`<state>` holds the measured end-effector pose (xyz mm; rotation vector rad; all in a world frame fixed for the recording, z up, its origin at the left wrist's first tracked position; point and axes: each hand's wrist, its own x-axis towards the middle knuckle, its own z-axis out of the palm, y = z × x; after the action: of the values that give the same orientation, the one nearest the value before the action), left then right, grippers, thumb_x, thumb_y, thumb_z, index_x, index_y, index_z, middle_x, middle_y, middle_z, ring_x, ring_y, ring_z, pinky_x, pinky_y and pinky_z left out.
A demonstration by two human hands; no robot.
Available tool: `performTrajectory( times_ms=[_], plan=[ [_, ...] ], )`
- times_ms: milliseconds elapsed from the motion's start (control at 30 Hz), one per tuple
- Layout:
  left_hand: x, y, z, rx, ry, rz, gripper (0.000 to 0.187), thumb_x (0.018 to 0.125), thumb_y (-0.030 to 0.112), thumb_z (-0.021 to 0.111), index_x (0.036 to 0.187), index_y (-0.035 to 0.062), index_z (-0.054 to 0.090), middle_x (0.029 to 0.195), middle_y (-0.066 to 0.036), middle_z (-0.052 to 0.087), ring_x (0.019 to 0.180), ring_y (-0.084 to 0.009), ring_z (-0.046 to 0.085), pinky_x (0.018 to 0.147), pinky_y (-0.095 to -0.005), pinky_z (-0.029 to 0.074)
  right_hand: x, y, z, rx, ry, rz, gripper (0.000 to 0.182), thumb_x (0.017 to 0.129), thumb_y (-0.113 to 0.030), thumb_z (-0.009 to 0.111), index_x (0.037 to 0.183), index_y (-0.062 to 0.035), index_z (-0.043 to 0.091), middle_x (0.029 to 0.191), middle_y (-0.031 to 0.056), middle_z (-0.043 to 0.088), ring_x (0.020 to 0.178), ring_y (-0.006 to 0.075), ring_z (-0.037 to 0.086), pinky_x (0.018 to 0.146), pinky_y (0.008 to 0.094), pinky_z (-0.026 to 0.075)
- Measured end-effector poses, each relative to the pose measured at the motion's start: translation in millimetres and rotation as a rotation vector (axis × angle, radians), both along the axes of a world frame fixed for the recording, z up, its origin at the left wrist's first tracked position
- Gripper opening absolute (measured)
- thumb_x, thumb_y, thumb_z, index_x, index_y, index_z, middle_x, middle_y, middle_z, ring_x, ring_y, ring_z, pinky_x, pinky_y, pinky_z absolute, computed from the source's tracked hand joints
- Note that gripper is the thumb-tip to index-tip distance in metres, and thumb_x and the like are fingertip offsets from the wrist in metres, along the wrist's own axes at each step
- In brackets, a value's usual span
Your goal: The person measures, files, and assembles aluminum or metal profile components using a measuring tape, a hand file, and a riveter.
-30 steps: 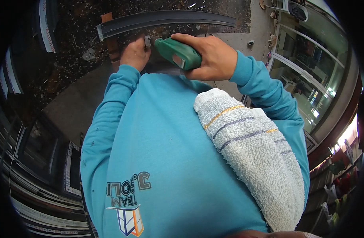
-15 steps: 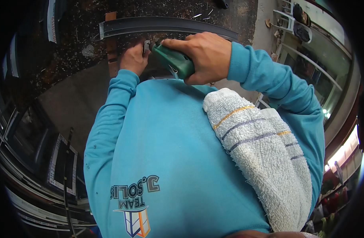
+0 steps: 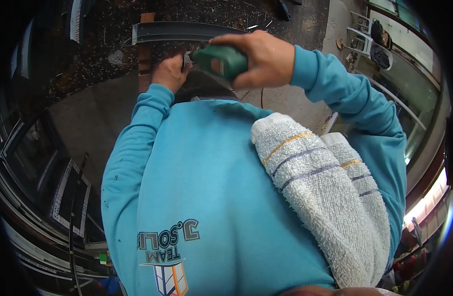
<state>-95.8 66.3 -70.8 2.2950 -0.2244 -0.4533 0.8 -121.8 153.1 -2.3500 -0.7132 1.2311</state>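
My right hand [image 3: 266,56] is wrapped round a green power tool [image 3: 224,60], which lies sideways with its front end pointing left. At that front end, my left hand [image 3: 170,72] has its fingers closed on a small light metal piece [image 3: 187,60]. The tool's tip and the metal piece meet or nearly meet; the exact contact is too small to tell. Just beyond both hands, a long dark metal profile [image 3: 182,32] lies across the dark worktable [image 3: 103,59], over a brown strip [image 3: 144,64].
A white towel [image 3: 315,177] hangs over my shoulder. Small shavings are scattered on the worktable, with a dark tool [image 3: 284,11] at its far edge. White chairs [image 3: 359,42] stand at the upper right. Long profiles [image 3: 34,261] are stacked at the lower left.
The green tool has turned to lie more level, and my right hand has risen and moved slightly right with it. My left hand has shifted slightly right. The whole view has shifted a little.
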Motion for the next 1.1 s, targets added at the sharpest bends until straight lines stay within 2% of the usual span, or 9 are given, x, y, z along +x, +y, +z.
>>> performTrajectory(
  times_ms=[133, 200, 267, 367, 500, 700, 833, 1067, 1100],
  plan=[
    [0, 0, -1, 0.017, 0.05, -0.01, 0.039, 0.082, 0.024, 0.07, 0.117, 0.0114, 0.06, 0.085, -0.021, 0.067, 0.081, -0.0394, 0.065, 0.071, -0.0473, 0.054, 7, 9, -2, 0.025, 0.092, -0.19, 0.072, 0.067, -0.017, 0.072, 0.132, 0.005, 0.049, 0.101, 0.0273, 0.066, 0.082, 0.0327, 0.07, 0.079, 0.0366, 0.06],
    [1, -1, -6, -0.041, 0.033, -0.002, 0.035, 0.082, 0.023, 0.069, 0.113, 0.0114, 0.06, 0.084, -0.021, 0.067, 0.08, -0.0398, 0.065, 0.07, -0.0481, 0.053, -9, 21, 17, -0.061, -0.004, 0.152, 0.078, 0.067, -0.019, 0.076, 0.136, 0.0024, 0.046, 0.098, 0.0261, 0.066, 0.081, 0.0341, 0.07, 0.073, 0.0409, 0.059],
    [-1, -3, 2, -0.051, 0.022, 0.007, 0.032, 0.082, 0.023, 0.069, 0.111, 0.0112, 0.06, 0.083, -0.022, 0.066, 0.079, -0.0401, 0.065, 0.069, -0.0487, 0.053, -26, 13, 25, -0.169, -0.086, 0.251, 0.083, 0.067, -0.023, 0.079, 0.14, -0.0045, 0.045, 0.098, 0.0232, 0.063, 0.079, 0.0367, 0.068, 0.072, 0.0437, 0.056],
    [-4, -6, 3, -0.083, -0.138, -0.009, 0.018, 0.083, 0.019, 0.067, 0.098, 0.0099, 0.061, 0.083, -0.018, 0.065, 0.076, -0.0401, 0.064, 0.065, -0.0488, 0.052, -30, -23, 44, -0.115, 0.001, 0.123, 0.084, 0.067, -0.038, 0.081, 0.139, -0.008, 0.048, 0.095, 0.0215, 0.064, 0.08, 0.0377, 0.067, 0.073, 0.0448, 0.054],
    [-5, 2, 5, -0.082, -0.177, -0.057, 0.01, 0.083, 0.012, 0.067, 0.088, 0.0068, 0.06, 0.081, -0.016, 0.062, 0.073, -0.0378, 0.063, 0.064, -0.0434, 0.053, -60, -66, 49, -0.019, -0.007, -0.012, 0.083, 0.068, -0.037, 0.081, 0.14, -0.0119, 0.048, 0.093, 0.02, 0.063, 0.078, 0.0362, 0.066, 0.071, 0.0462, 0.052],
    [-1, 10, 82, -0.358, 0.29, 0.133, 0.028, 0.083, 0.013, 0.073, 0.106, 0.0035, 0.062, 0.09, -0.008, 0.065, 0.082, -0.0154, 0.064, 0.074, -0.0296, 0.053, -45, -96, 82, -0.025, 0.067, -0.049, 0.09, 0.062, -0.027, 0.081, 0.143, -0.0113, 0.045, 0.11, 0.0228, 0.061, 0.091, 0.0394, 0.066, 0.08, 0.0448, 0.053],
    [13, -17, 109, -0.467, 0.364, 0.066, 0.057, 0.081, 0.015, 0.077, 0.13, 0.0054, 0.051, 0.112, -0.009, 0.061, 0.102, -0.0176, 0.06, 0.087, -0.0319, 0.053, -43, -130, 94, 0.176, -0.007, -0.136, 0.094, 0.057, -0.022, 0.081, 0.143, -0.0091, 0.045, 0.117, 0.0251, 0.061, 0.096, 0.0395, 0.066, 0.084, 0.0445, 0.054],
    [44, -71, 120, -0.656, 0.326, 0.069, 0.054, 0.081, 0.015, 0.078, 0.126, -0.0008, 0.053, 0.108, -0.012, 0.064, 0.1, -0.0186, 0.063, 0.089, -0.0308, 0.053, -53, -178, 90, 0.356, -0.186, -0.209, 0.091, 0.058, -0.018, 0.08, 0.142, -0.0119, 0.046, 0.108, 0.02, 0.065, 0.09, 0.0351, 0.067, 0.083, 0.0425, 0.055],
    [48, -77, 120, -0.648, 0.363, 0.099, 0.049, 0.083, 0.015, 0.076, 0.123, -0.0023, 0.054, 0.104, -0.011, 0.066, 0.097, -0.0167, 0.064, 0.087, -0.0292, 0.053, -52, -184, 91, 0.402, -0.231, -0.166, 0.095, 0.056, -0.011, 0.083, 0.143, -0.0073, 0.044, 0.111, 0.021, 0.065, 0.091, 0.034, 0.069, 0.081, 0.0416, 0.056]
  ],
)
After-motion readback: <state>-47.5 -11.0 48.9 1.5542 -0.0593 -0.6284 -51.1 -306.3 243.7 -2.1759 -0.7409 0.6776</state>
